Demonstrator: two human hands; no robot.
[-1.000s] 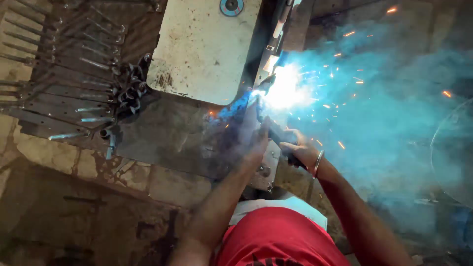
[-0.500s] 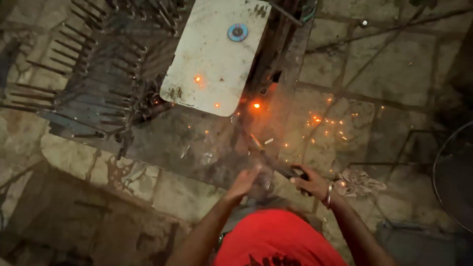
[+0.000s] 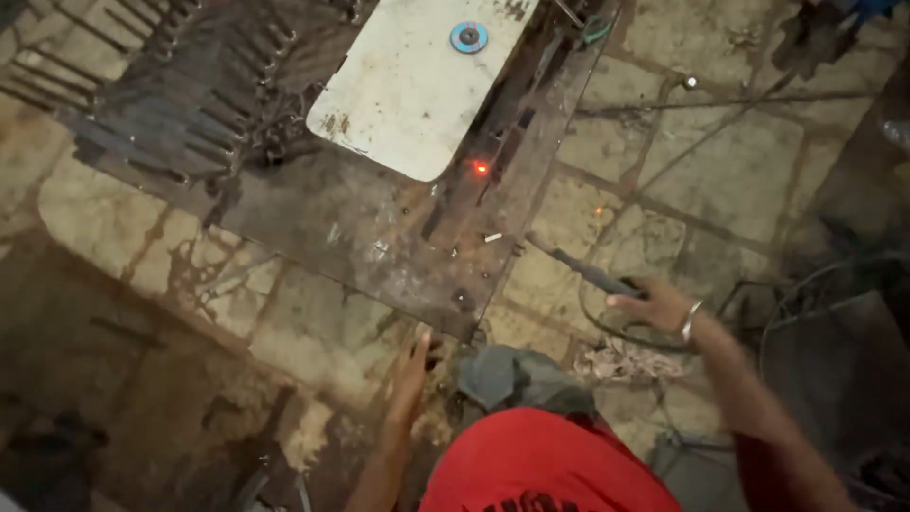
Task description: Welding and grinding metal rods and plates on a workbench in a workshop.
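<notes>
My right hand grips a dark welding electrode holder, pulled back to the right of a rusty steel work plate lying on the floor. A small weld spot still glows red on dark bars near the plate's right edge. My left hand hangs low by the plate's near corner, fingers together and flat, holding nothing. A red shirt fills the bottom of the view.
A pale worn board with a blue grinding disc lies on the plate. A pile of dark metal rods sits at upper left. Cables and wire frames crowd the stone floor at right.
The bright arc and blue smoke have gone; only a red glow is left. My right hand drew the holder back to the right, and my left hand dropped away from the plate.
</notes>
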